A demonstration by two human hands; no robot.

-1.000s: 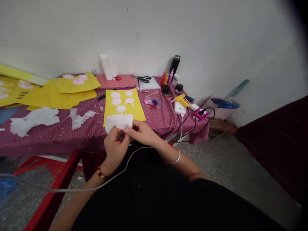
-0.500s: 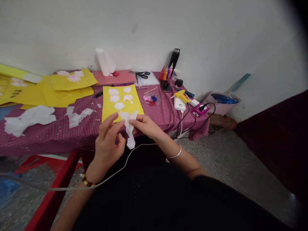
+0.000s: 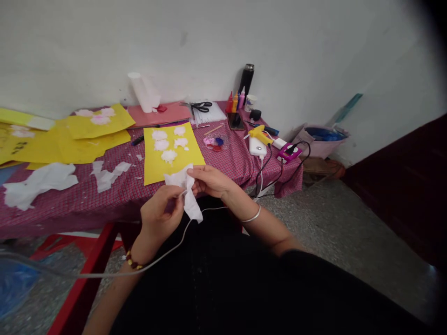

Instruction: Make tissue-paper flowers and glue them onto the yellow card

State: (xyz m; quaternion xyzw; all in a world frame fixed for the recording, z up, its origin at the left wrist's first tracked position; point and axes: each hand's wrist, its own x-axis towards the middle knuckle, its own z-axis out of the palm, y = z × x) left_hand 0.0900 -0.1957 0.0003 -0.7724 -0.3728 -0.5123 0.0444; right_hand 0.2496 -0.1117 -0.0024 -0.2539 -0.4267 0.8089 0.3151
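A piece of white tissue paper [image 3: 191, 204] is held between my two hands over the table's front edge. My left hand [image 3: 162, 211] pinches its left side, fingers closed. The thumb and fingers of my right hand [image 3: 211, 181] grip its upper right part. Just behind the hands lies a yellow sheet of paper [image 3: 153, 170] with several whitish-pink tissue puffs [image 3: 169, 155] on it. Torn tissue scraps [image 3: 108, 177] and a larger crumpled tissue [image 3: 42, 184] rest on the checked cloth to the left.
A yellow glue gun [image 3: 261, 135], a power strip [image 3: 289, 152] and cords sit at the right end. Behind are scissors [image 3: 200, 107], paint bottles [image 3: 234, 103], a phone [image 3: 235, 121], a palette [image 3: 215, 142] and a tissue roll [image 3: 141, 93]. A pale cable [image 3: 167, 253] crosses my lap.
My left hand's spread fingers have closed on the tissue and moved slightly lower. The tissue is turned and opened wider at the left. The view has shifted a little.
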